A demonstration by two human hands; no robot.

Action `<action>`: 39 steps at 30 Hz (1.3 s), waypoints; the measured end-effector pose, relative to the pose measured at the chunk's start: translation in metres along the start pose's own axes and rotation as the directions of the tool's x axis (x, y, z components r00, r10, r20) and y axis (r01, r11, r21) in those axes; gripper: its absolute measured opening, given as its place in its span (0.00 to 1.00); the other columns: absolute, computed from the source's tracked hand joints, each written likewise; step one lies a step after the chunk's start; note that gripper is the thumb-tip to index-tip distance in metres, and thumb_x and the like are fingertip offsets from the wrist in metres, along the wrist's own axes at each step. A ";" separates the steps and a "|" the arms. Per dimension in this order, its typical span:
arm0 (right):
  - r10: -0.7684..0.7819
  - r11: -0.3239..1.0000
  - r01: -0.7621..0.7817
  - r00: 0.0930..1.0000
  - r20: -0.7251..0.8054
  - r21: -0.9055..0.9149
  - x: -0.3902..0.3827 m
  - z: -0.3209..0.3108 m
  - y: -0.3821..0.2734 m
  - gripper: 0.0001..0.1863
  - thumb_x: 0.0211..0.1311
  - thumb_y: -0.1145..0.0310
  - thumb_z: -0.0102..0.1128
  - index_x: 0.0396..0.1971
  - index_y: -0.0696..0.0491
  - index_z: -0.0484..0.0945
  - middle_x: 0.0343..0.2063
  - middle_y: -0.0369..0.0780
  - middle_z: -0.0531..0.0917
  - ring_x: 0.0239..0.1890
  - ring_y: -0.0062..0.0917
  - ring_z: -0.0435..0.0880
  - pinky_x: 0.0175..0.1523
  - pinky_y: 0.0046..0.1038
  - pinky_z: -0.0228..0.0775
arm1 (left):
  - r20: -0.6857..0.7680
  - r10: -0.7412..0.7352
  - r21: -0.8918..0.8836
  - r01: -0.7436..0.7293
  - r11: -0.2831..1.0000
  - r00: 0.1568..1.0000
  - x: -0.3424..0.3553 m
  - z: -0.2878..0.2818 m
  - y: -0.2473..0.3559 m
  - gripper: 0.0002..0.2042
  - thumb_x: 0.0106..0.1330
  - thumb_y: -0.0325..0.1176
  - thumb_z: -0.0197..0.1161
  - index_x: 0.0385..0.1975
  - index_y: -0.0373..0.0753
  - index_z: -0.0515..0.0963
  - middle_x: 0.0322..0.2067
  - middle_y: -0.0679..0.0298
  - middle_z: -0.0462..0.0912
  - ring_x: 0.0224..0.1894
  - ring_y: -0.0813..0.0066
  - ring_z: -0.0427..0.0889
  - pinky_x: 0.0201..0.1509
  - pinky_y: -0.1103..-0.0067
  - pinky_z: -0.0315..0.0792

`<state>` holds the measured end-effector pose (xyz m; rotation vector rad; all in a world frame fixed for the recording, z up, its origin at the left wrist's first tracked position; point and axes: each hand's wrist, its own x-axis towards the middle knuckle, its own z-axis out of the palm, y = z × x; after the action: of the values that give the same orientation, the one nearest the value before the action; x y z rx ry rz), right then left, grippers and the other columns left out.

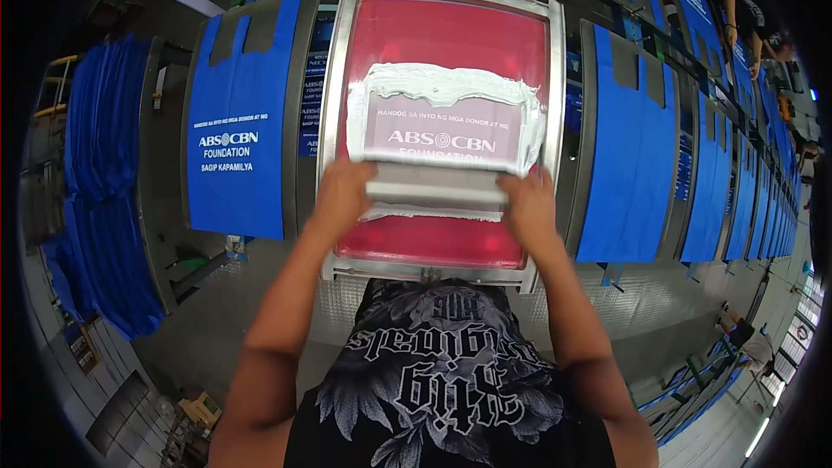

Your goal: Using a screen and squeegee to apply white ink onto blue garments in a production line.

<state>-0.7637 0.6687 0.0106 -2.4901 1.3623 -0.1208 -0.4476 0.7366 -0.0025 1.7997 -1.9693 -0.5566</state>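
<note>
A screen-printing frame (336,87) with a metal border and red mesh lies in front of me. White ink (451,80) is smeared thickly across the upper mesh and down both sides of a lettered stencil area. Across the lower part of that area lies a wide squeegee (438,186). My left hand (345,198) is closed on its left end and my right hand (527,208) on its right end; both are slightly blurred. A thin line of ink shows below the squeegee. The squeegee covers the bottom of the stencil.
A blue bag (234,121) with white print lies on a board to the left. Plain blue bags (628,156) on boards stretch away to the right. A stack of blue bags (108,139) hangs at far left. Another person's arm (731,17) shows at upper right.
</note>
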 end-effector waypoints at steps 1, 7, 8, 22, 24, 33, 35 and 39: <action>0.002 0.998 0.002 0.998 0.070 -0.057 0.033 -0.007 0.007 0.20 0.34 0.79 0.59 0.35 0.49 0.80 0.27 0.40 0.82 0.36 0.36 0.78 0.60 0.46 0.58 | 0.004 0.007 0.032 -0.007 0.999 1.000 0.030 -0.004 -0.013 0.13 0.38 0.25 0.68 0.28 0.35 0.80 0.28 0.54 0.81 0.35 0.53 0.77 0.43 0.65 0.69; 0.036 0.994 -0.015 0.979 0.203 -0.105 0.161 -0.039 0.052 0.22 0.38 0.74 0.58 0.40 0.49 0.80 0.33 0.46 0.83 0.39 0.42 0.81 0.47 0.38 0.72 | 0.085 -0.113 0.070 0.108 0.992 0.990 0.153 -0.035 -0.024 0.15 0.43 0.34 0.73 0.31 0.37 0.81 0.24 0.52 0.81 0.32 0.53 0.81 0.39 0.66 0.74; 0.018 0.998 -0.005 0.979 0.204 -0.061 0.167 -0.041 0.059 0.23 0.38 0.74 0.58 0.42 0.49 0.80 0.35 0.48 0.82 0.41 0.43 0.80 0.49 0.38 0.72 | 0.149 -0.134 0.085 0.123 0.989 0.980 0.159 -0.043 -0.023 0.17 0.44 0.35 0.73 0.34 0.37 0.80 0.28 0.52 0.81 0.35 0.53 0.81 0.41 0.66 0.73; -0.031 0.996 0.059 0.931 0.363 -0.066 0.203 -0.067 0.040 0.29 0.38 0.72 0.57 0.48 0.52 0.78 0.44 0.49 0.80 0.48 0.42 0.78 0.55 0.35 0.69 | 0.723 -0.244 -0.548 0.751 0.368 0.647 -0.178 0.110 0.075 0.25 0.65 0.54 0.55 0.34 0.32 0.79 0.24 0.66 0.78 0.28 0.81 0.73 0.34 0.81 0.68; -0.037 0.996 0.063 0.923 0.382 -0.056 0.199 -0.065 0.028 0.28 0.37 0.71 0.59 0.48 0.53 0.78 0.42 0.50 0.81 0.47 0.43 0.79 0.54 0.35 0.69 | 0.718 -0.211 -0.602 0.743 0.293 0.664 -0.185 0.127 0.072 0.23 0.66 0.52 0.55 0.34 0.32 0.79 0.23 0.68 0.77 0.27 0.83 0.71 0.33 0.82 0.67; -0.010 0.993 0.034 0.980 0.198 -0.117 0.160 -0.060 -0.010 0.28 0.38 0.77 0.52 0.48 0.50 0.78 0.43 0.49 0.81 0.47 0.42 0.78 0.53 0.37 0.70 | 0.649 -0.080 -0.719 0.644 0.261 0.757 -0.169 0.089 0.097 0.15 0.69 0.40 0.54 0.28 0.35 0.78 0.18 0.71 0.75 0.22 0.86 0.70 0.26 0.87 0.64; -0.010 0.994 0.037 0.967 0.254 -0.099 0.122 -0.061 -0.030 0.29 0.37 0.78 0.52 0.48 0.48 0.78 0.43 0.48 0.81 0.47 0.42 0.79 0.52 0.37 0.70 | 0.662 -0.083 -0.710 0.658 0.250 0.745 -0.166 0.082 0.099 0.15 0.69 0.40 0.54 0.28 0.34 0.78 0.18 0.70 0.75 0.21 0.86 0.71 0.26 0.86 0.65; -0.001 0.998 0.017 0.973 0.232 -0.068 0.001 -0.052 -0.086 0.22 0.43 0.78 0.55 0.42 0.46 0.79 0.37 0.44 0.81 0.42 0.39 0.79 0.47 0.37 0.72 | 0.658 -0.106 -0.714 0.662 0.228 0.746 -0.171 0.083 0.098 0.16 0.69 0.41 0.54 0.27 0.35 0.77 0.18 0.70 0.75 0.20 0.85 0.71 0.26 0.85 0.67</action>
<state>-0.7048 0.6996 0.0854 -2.4740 1.2775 0.2136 -0.5614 0.9169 -0.0239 1.3243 -0.7920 -2.0259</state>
